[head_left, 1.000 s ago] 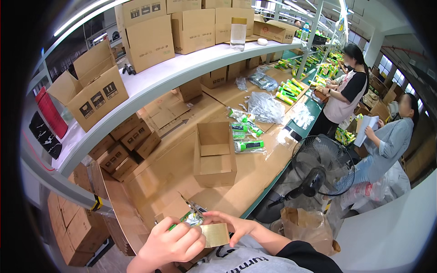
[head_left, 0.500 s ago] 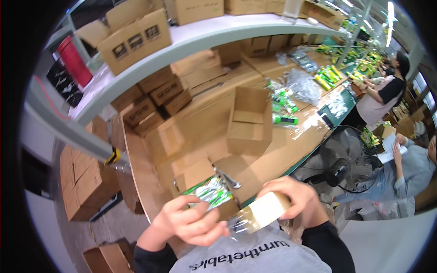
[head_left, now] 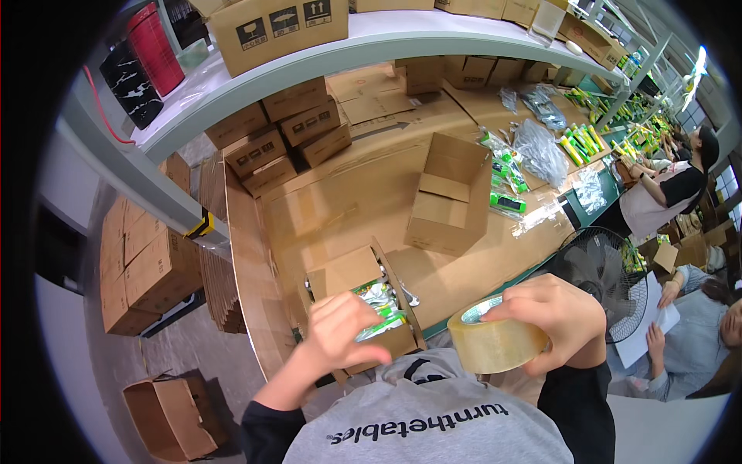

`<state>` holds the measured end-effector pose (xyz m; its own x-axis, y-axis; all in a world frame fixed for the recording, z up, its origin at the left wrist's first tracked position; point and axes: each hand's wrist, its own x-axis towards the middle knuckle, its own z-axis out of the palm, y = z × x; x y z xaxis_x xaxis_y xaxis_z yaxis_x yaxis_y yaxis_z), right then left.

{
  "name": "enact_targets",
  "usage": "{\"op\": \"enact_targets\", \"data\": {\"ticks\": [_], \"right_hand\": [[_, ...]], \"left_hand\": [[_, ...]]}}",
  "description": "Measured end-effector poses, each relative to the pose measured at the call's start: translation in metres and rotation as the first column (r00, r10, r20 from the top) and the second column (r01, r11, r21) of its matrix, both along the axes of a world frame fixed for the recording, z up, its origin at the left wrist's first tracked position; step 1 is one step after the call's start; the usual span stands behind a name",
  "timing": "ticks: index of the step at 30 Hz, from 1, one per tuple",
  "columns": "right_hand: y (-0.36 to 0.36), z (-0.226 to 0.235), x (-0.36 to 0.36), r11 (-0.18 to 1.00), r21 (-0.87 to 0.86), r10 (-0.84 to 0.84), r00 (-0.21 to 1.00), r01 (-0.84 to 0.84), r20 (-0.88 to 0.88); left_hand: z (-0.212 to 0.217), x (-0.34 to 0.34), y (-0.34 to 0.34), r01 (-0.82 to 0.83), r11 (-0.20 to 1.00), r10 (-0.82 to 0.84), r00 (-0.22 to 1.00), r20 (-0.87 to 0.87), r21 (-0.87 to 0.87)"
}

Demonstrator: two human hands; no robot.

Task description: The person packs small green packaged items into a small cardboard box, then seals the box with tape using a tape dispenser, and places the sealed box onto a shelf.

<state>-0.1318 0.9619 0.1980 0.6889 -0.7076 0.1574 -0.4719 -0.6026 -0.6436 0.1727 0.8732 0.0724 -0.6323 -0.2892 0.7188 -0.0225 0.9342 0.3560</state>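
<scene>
Brown bench (head_left: 348, 205), open carton (head_left: 434, 237) beyond tape roll (head_left: 498, 346), fan (head_left: 600, 267) alongside

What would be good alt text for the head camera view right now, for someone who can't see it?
A person's right hand holds a roll of yellowish clear tape, while the left hand, thumb out, is near an open carton with green packages. Another open carton stands on the cardboard-covered table, with a black fan and co-workers at the right.
</scene>
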Motion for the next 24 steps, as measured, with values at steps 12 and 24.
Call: {"op": "enact_targets", "data": {"ticks": [12, 24], "right_hand": [[-0.011, -0.020, -0.003, 0.994, -0.100, -0.021, 0.992, 0.033, 0.125], [-0.007, -0.037, -0.005, 0.982, -0.160, -0.077, 0.986, 0.101, 0.150]], "left_hand": [[-0.026, -0.068, 0.061, 0.564, -0.316, 0.023, 0.808, -0.588, 0.763], [-0.005, -0.066, 0.061, 0.478, -0.212, 0.195, 0.875, -0.442, 0.853]]}}
